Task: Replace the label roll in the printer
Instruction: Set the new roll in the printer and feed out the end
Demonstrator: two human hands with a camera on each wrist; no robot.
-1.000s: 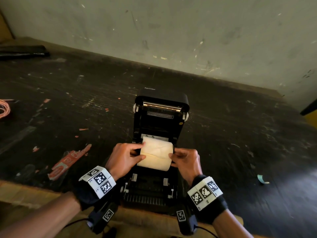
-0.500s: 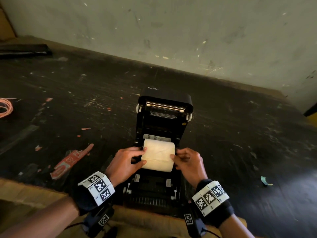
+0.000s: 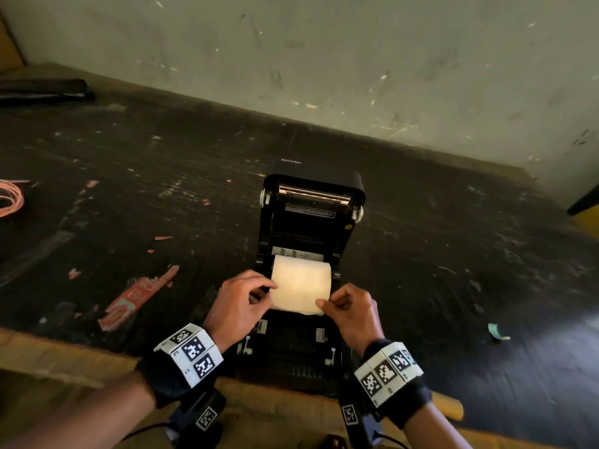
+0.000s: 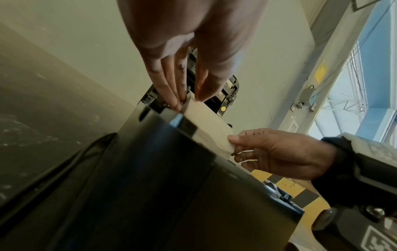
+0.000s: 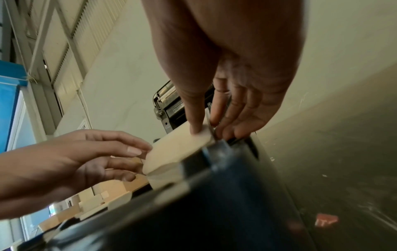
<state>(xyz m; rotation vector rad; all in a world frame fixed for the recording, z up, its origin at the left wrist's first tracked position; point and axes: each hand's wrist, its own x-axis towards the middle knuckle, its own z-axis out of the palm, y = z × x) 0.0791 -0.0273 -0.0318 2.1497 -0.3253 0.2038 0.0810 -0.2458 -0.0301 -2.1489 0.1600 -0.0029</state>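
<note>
A black label printer (image 3: 311,228) stands on the dark table with its lid raised, the inside facing me. A cream label roll (image 3: 301,283) sits in its open bay, also seen as the roll (image 4: 206,122) and the roll (image 5: 178,149). My left hand (image 3: 259,291) pinches the roll's left end between thumb and fingers; the wrist view shows the left hand (image 4: 189,100) at that end. My right hand (image 3: 327,303) pinches the right end at its lower corner, seen close as the right hand (image 5: 204,129). The roll's core and the bay's holders are hidden by the fingers.
The dark scuffed table (image 3: 129,176) carries a red torn wrapper (image 3: 136,298) to the left of the printer, a pink cord coil (image 3: 9,197) at the far left and a small teal scrap (image 3: 496,330) to the right. A grey wall (image 3: 324,59) closes the back.
Both hands have eased the roll a little further back and down into the bay. The grip on its two ends stays the same.
</note>
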